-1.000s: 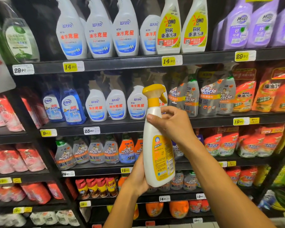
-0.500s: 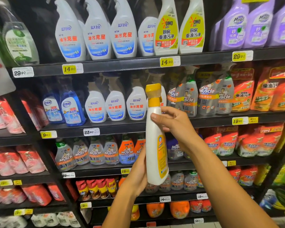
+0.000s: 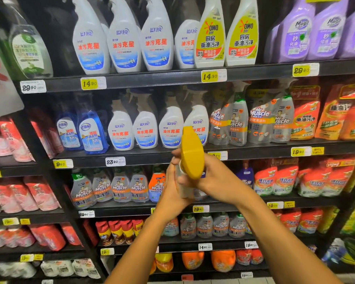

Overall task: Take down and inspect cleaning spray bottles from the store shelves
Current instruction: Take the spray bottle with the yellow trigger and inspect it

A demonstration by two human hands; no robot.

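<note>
- Bottle (image 3: 186,181) has tipped toward the camera since a moment ago; its yellow top (image 3: 192,154) now faces us.
- Left hand (image 3: 173,193) and right hand (image 3: 217,181) both grip it, near the shelves (image 3: 172,78).
- Checking looks well underway.

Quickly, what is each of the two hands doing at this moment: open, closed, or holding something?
Left hand: holding the white plastic spray bottle with yellow trigger head.
Right hand: holding the same bottle.

The yellow plastic trigger head (image 3: 191,152) of the held spray bottle looks smooth and matt. White plastic spray bottles (image 3: 123,35) above are glossy. Orange refill pouches (image 3: 304,121) show shiny, crinkled film. Black shelf edges (image 3: 152,80) look matt, with paper price tags (image 3: 93,83).
</note>
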